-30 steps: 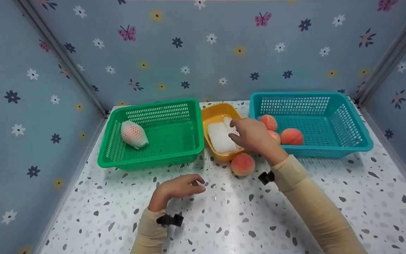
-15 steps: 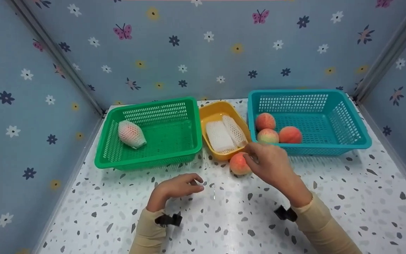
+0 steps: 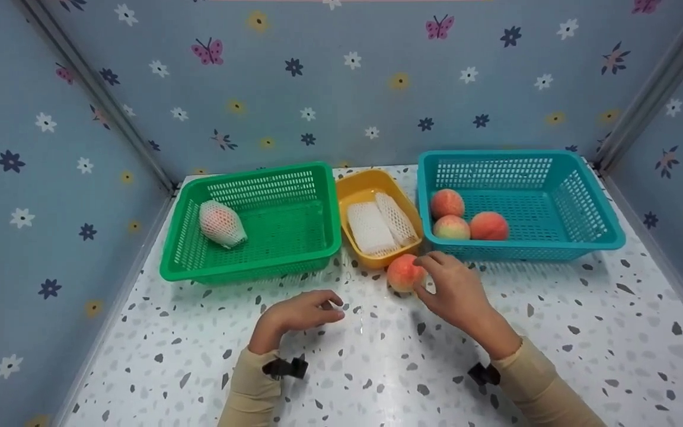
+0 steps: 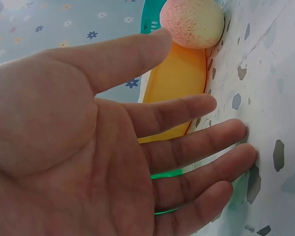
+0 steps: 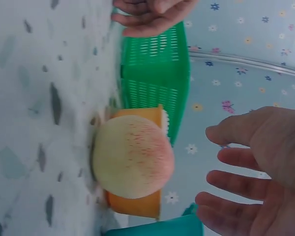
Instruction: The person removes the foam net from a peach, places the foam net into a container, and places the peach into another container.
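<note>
A loose peach (image 3: 404,273) sits on the table by the near end of the yellow tray (image 3: 341,188). Right beside it is my right hand (image 3: 455,292), its fingers apart around the peach's right side; the right wrist view shows a gap between hand and peach (image 5: 132,157). My left hand (image 3: 301,312) holds nothing, its spread fingers (image 4: 201,137) low over the table. Two white foam nets (image 3: 371,228) lie in the tray. In the green basket (image 3: 252,271) lies a peach in a foam net (image 3: 222,224). Several bare peaches (image 3: 489,226) are in the blue basket (image 3: 525,251).
The tray stands between the two baskets, at the back of the speckled white table (image 3: 371,367). Behind them rises a blue flowered wall (image 3: 341,89), with side walls left and right. Black wrist cameras (image 3: 484,374) are worn on both sleeves.
My right hand has drawn back from over the foam nets in the tray, toward me, to the loose peach's right side. The view shifted slightly. My left hand has stayed in place.
</note>
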`<move>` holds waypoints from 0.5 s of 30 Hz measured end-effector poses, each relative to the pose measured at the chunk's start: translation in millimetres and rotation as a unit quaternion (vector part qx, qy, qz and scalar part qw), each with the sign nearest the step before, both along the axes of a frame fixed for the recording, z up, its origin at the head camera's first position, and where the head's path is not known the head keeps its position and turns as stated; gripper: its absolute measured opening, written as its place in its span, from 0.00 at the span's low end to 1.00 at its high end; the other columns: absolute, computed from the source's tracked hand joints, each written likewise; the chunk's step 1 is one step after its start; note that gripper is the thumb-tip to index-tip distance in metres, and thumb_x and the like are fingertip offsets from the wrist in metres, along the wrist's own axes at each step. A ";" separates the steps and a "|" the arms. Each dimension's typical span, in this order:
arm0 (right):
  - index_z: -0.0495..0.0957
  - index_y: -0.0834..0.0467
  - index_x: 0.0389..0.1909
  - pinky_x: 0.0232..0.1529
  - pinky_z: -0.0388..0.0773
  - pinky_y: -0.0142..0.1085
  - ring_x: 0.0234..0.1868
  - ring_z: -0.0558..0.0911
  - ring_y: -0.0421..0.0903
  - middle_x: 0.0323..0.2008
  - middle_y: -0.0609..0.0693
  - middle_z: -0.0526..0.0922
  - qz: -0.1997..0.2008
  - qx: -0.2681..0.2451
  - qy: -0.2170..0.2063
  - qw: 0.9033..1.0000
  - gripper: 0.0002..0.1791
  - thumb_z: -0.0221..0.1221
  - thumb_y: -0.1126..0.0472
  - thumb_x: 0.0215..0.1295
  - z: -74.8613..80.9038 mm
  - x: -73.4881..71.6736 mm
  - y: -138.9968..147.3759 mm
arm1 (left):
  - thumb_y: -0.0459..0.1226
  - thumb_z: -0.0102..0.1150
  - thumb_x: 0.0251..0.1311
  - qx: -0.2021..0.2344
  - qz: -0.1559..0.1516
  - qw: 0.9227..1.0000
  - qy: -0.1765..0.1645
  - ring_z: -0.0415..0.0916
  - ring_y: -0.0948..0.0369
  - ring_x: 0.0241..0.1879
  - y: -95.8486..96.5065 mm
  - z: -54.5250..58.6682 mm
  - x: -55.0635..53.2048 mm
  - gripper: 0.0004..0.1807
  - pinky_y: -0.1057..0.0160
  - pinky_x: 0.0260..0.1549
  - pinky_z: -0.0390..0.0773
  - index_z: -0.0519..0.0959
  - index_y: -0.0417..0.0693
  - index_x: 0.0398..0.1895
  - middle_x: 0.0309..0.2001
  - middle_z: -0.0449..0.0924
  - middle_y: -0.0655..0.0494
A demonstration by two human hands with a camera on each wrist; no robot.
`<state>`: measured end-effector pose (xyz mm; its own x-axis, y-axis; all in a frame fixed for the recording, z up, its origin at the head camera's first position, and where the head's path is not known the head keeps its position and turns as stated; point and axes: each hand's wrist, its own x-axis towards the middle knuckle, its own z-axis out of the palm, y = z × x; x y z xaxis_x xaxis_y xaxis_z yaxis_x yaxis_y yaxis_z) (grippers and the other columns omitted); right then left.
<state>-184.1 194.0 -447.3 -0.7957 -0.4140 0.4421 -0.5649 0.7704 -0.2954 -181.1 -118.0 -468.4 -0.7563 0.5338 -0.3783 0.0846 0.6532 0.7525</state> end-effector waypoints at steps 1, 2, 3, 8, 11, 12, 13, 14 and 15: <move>0.80 0.57 0.47 0.38 0.80 0.41 0.42 0.79 0.49 0.43 0.51 0.81 0.004 0.003 -0.004 1.000 0.21 0.72 0.60 0.51 -3.0 -1.9 -1.0 | 0.48 0.55 0.68 0.001 0.001 1.000 -0.001 0.75 0.57 0.41 0.1 0.1 -0.4 0.22 0.53 0.42 0.74 0.75 0.42 0.56 0.47 0.77 0.51; 0.80 0.57 0.50 0.39 0.79 0.42 0.43 0.79 0.50 0.45 0.51 0.80 0.008 0.006 -0.010 1.000 0.23 0.73 0.59 0.51 -5.7 -3.8 -2.2 | 0.48 0.55 0.68 0.003 0.001 1.000 -0.001 0.75 0.57 0.41 0.3 0.0 -0.8 0.22 0.53 0.42 0.74 0.75 0.42 0.56 0.47 0.77 0.51; 0.79 0.57 0.52 0.40 0.79 0.42 0.45 0.78 0.50 0.47 0.51 0.79 0.011 0.009 -0.016 1.000 0.26 0.73 0.59 0.50 -8.4 -5.8 -3.4 | 0.48 0.55 0.68 0.004 0.001 1.000 -0.003 0.75 0.57 0.41 0.4 0.2 -1.0 0.22 0.53 0.42 0.74 0.75 0.42 0.56 0.47 0.77 0.51; 0.76 0.55 0.56 0.40 0.79 0.42 0.48 0.76 0.50 0.51 0.51 0.77 0.017 0.026 -0.040 0.999 0.32 0.75 0.58 0.48 -19.8 -15.0 -9.0 | 0.48 0.55 0.68 0.007 0.004 1.000 -0.011 0.75 0.58 0.41 0.5 1.3 -0.5 0.22 0.53 0.43 0.74 0.75 0.42 0.56 0.47 0.77 0.51; 0.76 0.55 0.56 0.39 0.79 0.42 0.48 0.75 0.50 0.52 0.52 0.77 0.019 0.034 -0.049 0.998 0.32 0.75 0.58 0.48 -25.0 -19.9 -11.4 | 0.48 0.55 0.68 0.010 0.005 1.000 -0.011 0.75 0.58 0.41 0.0 0.9 -0.3 0.22 0.53 0.43 0.74 0.75 0.41 0.56 0.47 0.77 0.51; 0.76 0.55 0.56 0.40 0.79 0.43 0.48 0.74 0.50 0.52 0.52 0.76 0.018 0.037 -0.052 0.998 0.32 0.75 0.58 0.48 -26.7 -21.5 -12.1 | 0.48 0.54 0.68 0.012 0.006 1.000 -0.011 0.75 0.58 0.40 -0.1 0.5 -0.4 0.22 0.53 0.43 0.74 0.75 0.41 0.56 0.47 0.78 0.51; 0.76 0.55 0.56 0.41 0.78 0.43 0.49 0.74 0.51 0.52 0.52 0.76 0.018 0.039 -0.055 0.998 0.32 0.75 0.58 0.47 -28.2 -22.9 -12.8 | 0.48 0.54 0.69 0.013 0.005 1.000 -0.010 0.75 0.58 0.40 -0.1 0.1 -0.4 0.22 0.53 0.42 0.74 0.75 0.41 0.56 0.46 0.78 0.51; 0.76 0.55 0.56 0.42 0.78 0.44 0.49 0.73 0.51 0.53 0.52 0.76 0.017 0.040 -0.058 0.997 0.32 0.75 0.58 0.47 -29.9 -24.3 -13.5 | 0.47 0.54 0.69 0.013 0.005 1.000 -0.009 0.75 0.58 0.40 -0.1 0.1 -0.3 0.22 0.53 0.43 0.74 0.75 0.41 0.56 0.47 0.78 0.51; 0.76 0.54 0.56 0.43 0.78 0.45 0.50 0.73 0.51 0.53 0.52 0.76 0.016 0.042 -0.062 0.997 0.33 0.75 0.59 0.47 -31.4 -25.6 -14.0 | 0.47 0.54 0.69 0.012 0.004 1.000 -0.006 0.75 0.58 0.40 0.2 -0.1 -0.3 0.22 0.53 0.43 0.74 0.75 0.41 0.56 0.47 0.78 0.51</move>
<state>-209.6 179.9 -478.7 -0.8284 -0.4709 0.3035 -0.5520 0.7782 -0.2995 -181.5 -117.9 -468.6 -0.7557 0.5371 -0.3748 0.0702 0.6355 0.7689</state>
